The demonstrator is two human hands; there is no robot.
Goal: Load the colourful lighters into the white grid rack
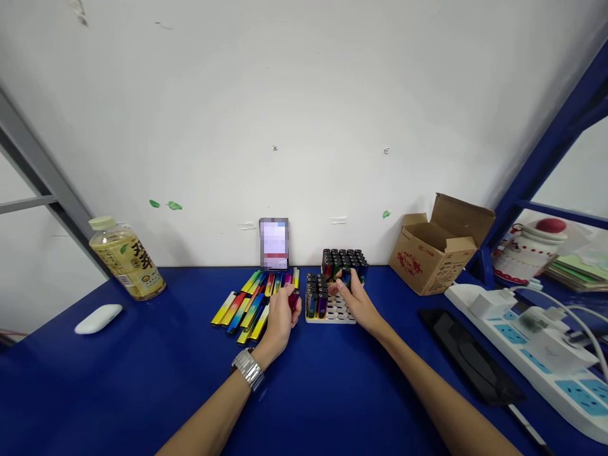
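My left hand (280,316), with a silver watch at the wrist, is closed around a dark magenta lighter (295,296), its dark end showing by the thumb. My right hand (354,301) grips a dark blue lighter (346,276) above a white perforated rack (332,318). Upright black-topped lighters (316,303) fill the rack's left side. Behind it stands a tight block of similar dark lighters (344,258). Left of my left hand lies a loose spread of shiny yellow, red and blue pieces (242,307), shaped like lighter bodies.
A phone (274,244) leans against the wall. At left are a drink bottle (126,259) and a white earbud case (98,318). On the right are an open cardboard box (418,266), a dark phone (470,354) and a power strip (517,342) with chargers.
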